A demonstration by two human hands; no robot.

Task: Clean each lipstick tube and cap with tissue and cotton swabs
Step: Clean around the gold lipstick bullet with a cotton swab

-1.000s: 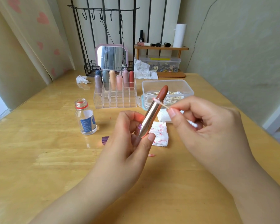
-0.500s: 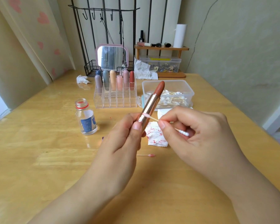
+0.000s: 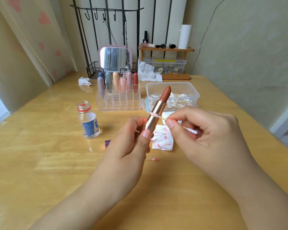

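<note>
The lipstick (image 3: 158, 110) is held up above the middle of the wooden table (image 3: 40, 163), tilted with its brown-red bullet pointing up and away and its shiny rose-gold tube below; the left hand (image 3: 128, 146) grips the lower end of the tube, thumb and fingers curled round it. The right hand (image 3: 204, 135) pinches a cotton swab (image 3: 158, 116) by its stick between thumb and forefinger, the other fingers curled in; the swab's pink-stained tip touches the metal tube just above the left fingers, and its clean white tip shows inside the right palm. Beneath the hands lies a folded tissue (image 3: 163, 138) smeared with red marks, and near it a used swab (image 3: 152, 159) with a pink tip lies flat on the table. A purple cap (image 3: 107, 143) peeks out just left of the left hand. Further left stands a small clear bottle (image 3: 88, 121), open, with a red ring at the neck and a blue and white label whose writing is too small to read. Behind the hands a clear box of swabs (image 3: 172, 95) sits open, and beside it a clear organizer (image 3: 119, 100) holds seven capped lipsticks upright in its back rows. At the far edge are a pink-framed mirror (image 3: 115, 58), a wire basket (image 3: 94, 69), a crumpled tissue (image 3: 84, 81) and a wooden shelf (image 3: 166, 49) carrying small cosmetics and a white roll, with a clear storage box (image 3: 165, 65) under it; no brand name is legible anywhere
</note>
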